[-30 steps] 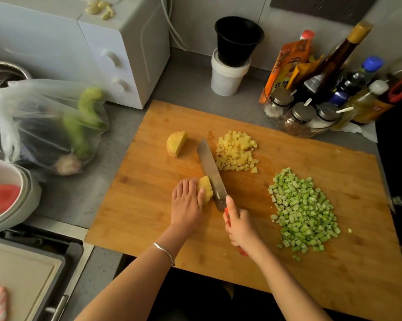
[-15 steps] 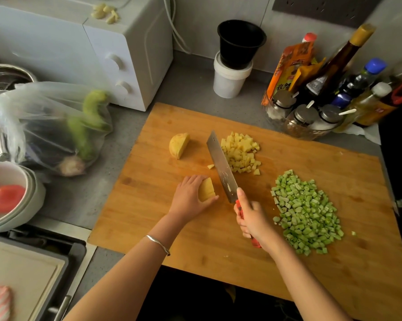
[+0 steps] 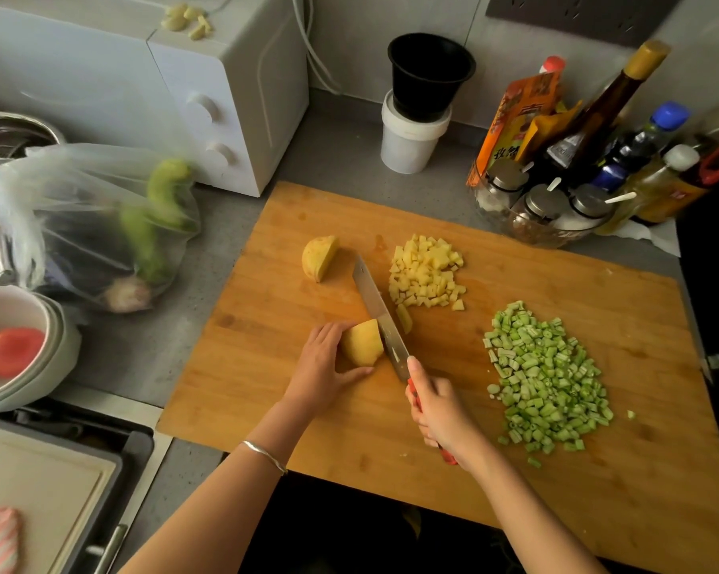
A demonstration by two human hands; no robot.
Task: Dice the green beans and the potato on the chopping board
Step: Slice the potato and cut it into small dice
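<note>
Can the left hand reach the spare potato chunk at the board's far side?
Probably yes, once the left hand releases its potato piece: bare chopping board lies between it and the chunk; the knife is further right.

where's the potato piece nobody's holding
Head view: the loose potato piece lies near the far left corner of the chopping board, just left of the knife and the diced potato pile.

Your knife (image 3: 380,321): blade, lifted half a second ago, is down again against the potato piece (image 3: 361,343). Your left hand (image 3: 320,366): now cups that piece. Added: one slice (image 3: 404,318) right of the blade.
</note>
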